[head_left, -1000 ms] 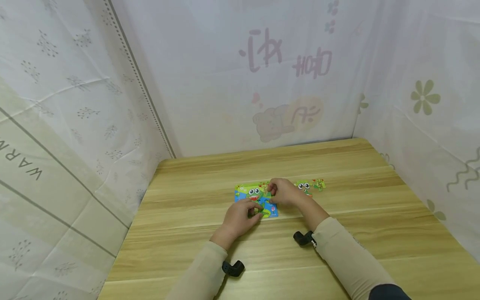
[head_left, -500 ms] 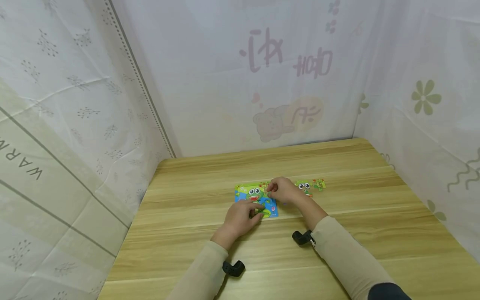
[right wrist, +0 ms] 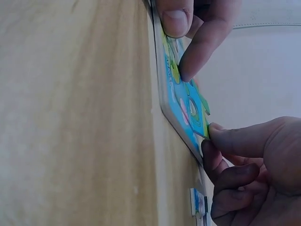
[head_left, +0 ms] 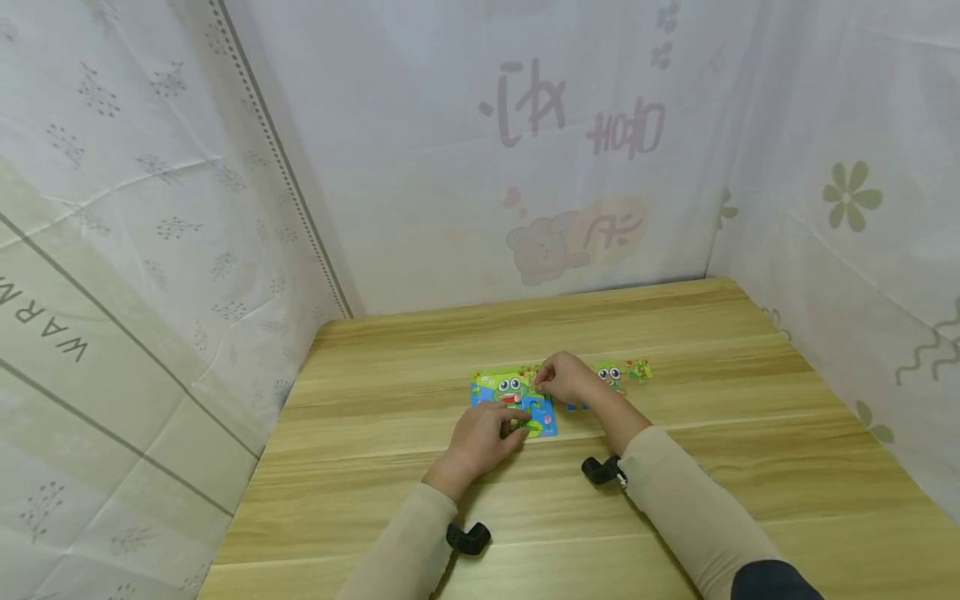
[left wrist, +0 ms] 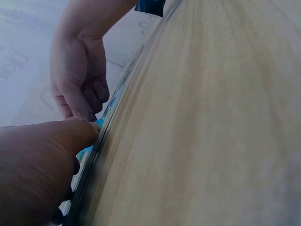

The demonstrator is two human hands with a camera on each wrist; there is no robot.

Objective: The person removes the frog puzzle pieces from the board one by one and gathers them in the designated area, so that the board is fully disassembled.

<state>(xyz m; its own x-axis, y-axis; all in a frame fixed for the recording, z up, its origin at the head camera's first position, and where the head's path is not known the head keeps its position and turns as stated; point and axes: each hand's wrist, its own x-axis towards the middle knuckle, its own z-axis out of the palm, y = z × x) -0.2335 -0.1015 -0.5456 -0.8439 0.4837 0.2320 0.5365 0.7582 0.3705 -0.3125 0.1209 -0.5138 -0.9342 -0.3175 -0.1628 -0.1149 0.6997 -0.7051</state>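
Observation:
A frog picture jigsaw puzzle in a thin tray lies flat on the table, partly hidden by both hands. My left hand lies over its near left part, thumb and forefinger touching the picture. At the right side, my right hand pinches a thin blue and green puzzle piece between thumb and forefinger. In the right wrist view this piece lies tilted over the tray, its outer corner at the fingertips. The left wrist view shows both hands close together at the puzzle, with little of it visible.
Right of the puzzle lie loose pieces: one with frog eyes, one with red and green print, and a blue bit partly behind my right hand. The wooden table meets patterned white curtains at its back and sides.
My right hand has shifted slightly left and back along the puzzle's right side, exposing more of the blue loose bit. My left hand has stayed almost in place.

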